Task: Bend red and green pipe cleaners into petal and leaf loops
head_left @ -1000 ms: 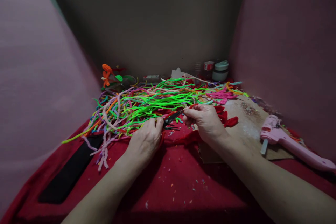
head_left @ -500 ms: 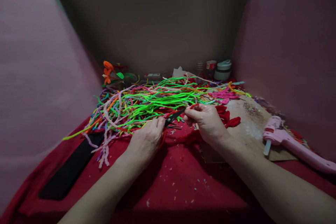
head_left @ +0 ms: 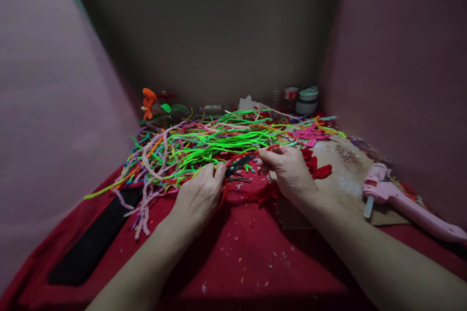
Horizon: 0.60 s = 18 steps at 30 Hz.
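Note:
My left hand point(head_left: 199, 197) is closed round the handle of small black scissors point(head_left: 239, 164), whose blades point up to the right. My right hand point(head_left: 288, 170) pinches a red pipe cleaner point(head_left: 268, 148) just beyond the blade tips. Both hands work at the near edge of a big tangle of pipe cleaners point(head_left: 204, 146), mostly neon green with orange, pink and purple strands. Red pipe-cleaner petals point(head_left: 319, 169) lie just right of my right hand. Everything rests on a red cloth point(head_left: 237, 262).
A pink glue gun point(head_left: 397, 197) lies at the right on a cardboard sheet point(head_left: 346, 175). A black flat strip point(head_left: 91, 243) lies at the left. An orange pipe-cleaner flower point(head_left: 149, 104) and small jars point(head_left: 304, 99) stand at the back. Walls close in on three sides.
The hands stay in almost the same place. The red strand below my right hand has bunched up and shifted slightly; the view wobbled a little.

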### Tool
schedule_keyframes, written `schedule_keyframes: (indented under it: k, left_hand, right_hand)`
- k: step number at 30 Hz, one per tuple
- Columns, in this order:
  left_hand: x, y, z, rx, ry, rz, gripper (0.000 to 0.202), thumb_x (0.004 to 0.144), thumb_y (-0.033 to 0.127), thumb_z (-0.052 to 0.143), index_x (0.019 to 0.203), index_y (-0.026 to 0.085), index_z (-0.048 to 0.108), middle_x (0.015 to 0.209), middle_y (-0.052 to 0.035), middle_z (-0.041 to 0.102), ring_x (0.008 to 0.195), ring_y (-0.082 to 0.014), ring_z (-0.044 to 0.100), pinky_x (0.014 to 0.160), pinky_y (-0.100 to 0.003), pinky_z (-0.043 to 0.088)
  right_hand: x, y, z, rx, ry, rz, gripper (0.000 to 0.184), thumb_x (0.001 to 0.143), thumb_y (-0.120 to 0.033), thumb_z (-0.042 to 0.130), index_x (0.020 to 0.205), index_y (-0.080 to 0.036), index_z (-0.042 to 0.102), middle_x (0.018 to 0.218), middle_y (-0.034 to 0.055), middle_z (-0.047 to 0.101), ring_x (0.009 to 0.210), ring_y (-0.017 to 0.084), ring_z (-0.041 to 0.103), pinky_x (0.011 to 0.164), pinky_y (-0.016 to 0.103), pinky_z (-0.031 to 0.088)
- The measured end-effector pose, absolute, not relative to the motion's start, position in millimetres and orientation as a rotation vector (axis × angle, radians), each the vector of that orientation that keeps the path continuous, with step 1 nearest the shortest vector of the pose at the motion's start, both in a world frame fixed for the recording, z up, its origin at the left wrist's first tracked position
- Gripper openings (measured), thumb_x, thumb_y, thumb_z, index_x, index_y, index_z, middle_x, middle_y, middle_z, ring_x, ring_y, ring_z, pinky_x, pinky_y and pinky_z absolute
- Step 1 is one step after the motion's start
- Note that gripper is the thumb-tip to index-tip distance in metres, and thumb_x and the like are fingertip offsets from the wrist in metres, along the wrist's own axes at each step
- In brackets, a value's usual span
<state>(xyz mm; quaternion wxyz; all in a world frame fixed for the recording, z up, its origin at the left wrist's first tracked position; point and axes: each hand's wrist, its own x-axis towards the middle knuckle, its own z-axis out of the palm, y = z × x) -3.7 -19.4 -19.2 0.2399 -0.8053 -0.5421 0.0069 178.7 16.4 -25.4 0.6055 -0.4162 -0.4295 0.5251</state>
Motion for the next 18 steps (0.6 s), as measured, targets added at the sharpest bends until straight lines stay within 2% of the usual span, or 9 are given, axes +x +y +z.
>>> schedule_keyframes:
  k: [18]
  left_hand:
    - [2.0, -23.0, -16.2, -2.153, -1.535, 0.131, 0.028, 0.086, 0.014, 0.03, 0.109, 0.017, 0.046, 0.082, -0.006, 0.053, 0.071, -0.0178, 0.056, 0.047, -0.023, 0.036]
  right_hand:
    - [177.5, 16.0, -26.8, -0.941, -0.996, 1.25, 0.012, 0.062, -0.023, 0.064, 0.058, -0.013, 0.058, 0.049, 0.0003, 0.059, 0.04, 0.008, 0.048, 0.044, 0.022, 0.037]
